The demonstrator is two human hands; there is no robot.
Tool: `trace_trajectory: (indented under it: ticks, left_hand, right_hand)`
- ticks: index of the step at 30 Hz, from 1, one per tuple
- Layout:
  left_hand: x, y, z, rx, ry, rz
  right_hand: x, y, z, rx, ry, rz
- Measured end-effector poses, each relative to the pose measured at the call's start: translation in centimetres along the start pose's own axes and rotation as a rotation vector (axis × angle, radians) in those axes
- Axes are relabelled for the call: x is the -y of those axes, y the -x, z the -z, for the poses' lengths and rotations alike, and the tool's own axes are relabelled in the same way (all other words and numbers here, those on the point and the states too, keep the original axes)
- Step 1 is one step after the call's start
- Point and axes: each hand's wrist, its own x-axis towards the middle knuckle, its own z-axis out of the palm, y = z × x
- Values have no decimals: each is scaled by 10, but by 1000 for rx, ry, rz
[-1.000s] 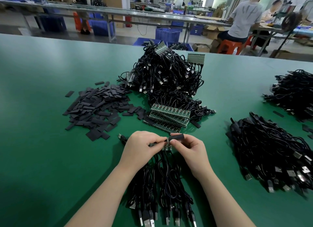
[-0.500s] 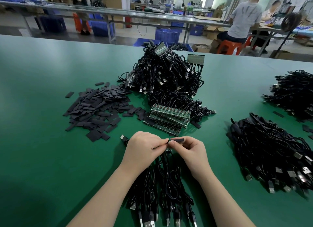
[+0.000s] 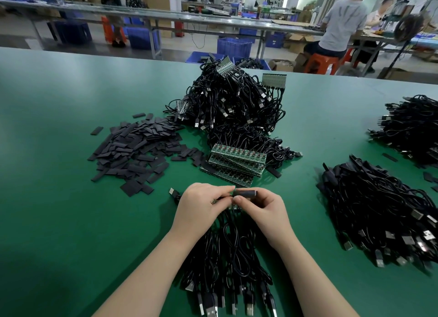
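My right hand [image 3: 263,210] pinches a short black sleeve [image 3: 245,193] between thumb and fingers, just above the table. My left hand [image 3: 201,205] meets it from the left, its fingers pinching a small circuit board end at the sleeve's mouth; most of that board is hidden by my fingers. Under both hands lies a bundle of black USB cables [image 3: 227,264], plugs toward me. A stack of green circuit board strips [image 3: 234,162] lies just beyond my hands.
A heap of flat black sleeves [image 3: 137,148] lies at the left. A big tangle of cables [image 3: 237,106] rises behind the boards. Two more cable piles [image 3: 379,210] [image 3: 412,127] lie at the right. People sit at benches beyond the green table [image 3: 59,198].
The sleeve in my right hand has dropped slightly and slid left toward my left fingers. Both hands stay at the same spot over the cable bundle.
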Motion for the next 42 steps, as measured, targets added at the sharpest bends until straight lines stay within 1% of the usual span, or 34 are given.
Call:
trace_trajectory:
  ticks: [6, 9, 14, 21, 33, 42]
  left_hand:
    - [4, 1, 0, -53, 33, 84]
    - [5, 2, -1, -62, 45, 116]
    - [6, 2, -2, -85, 67, 144]
    - [8, 2, -2, -83, 99, 187]
    - [4, 1, 0, -78, 97, 124]
    - [7, 3, 0, -76, 104, 123]
  right_hand:
    - [-1, 1, -1, -86, -83, 3]
    - [0, 1, -2, -75, -48, 3]
    - [-2, 1, -2, -184, -63, -10]
    - [-3, 2, -2, -239, -33, 11]
    - [-2, 4, -4, -279, -16, 35]
    - [-2, 3, -5, -255, 29, 30]
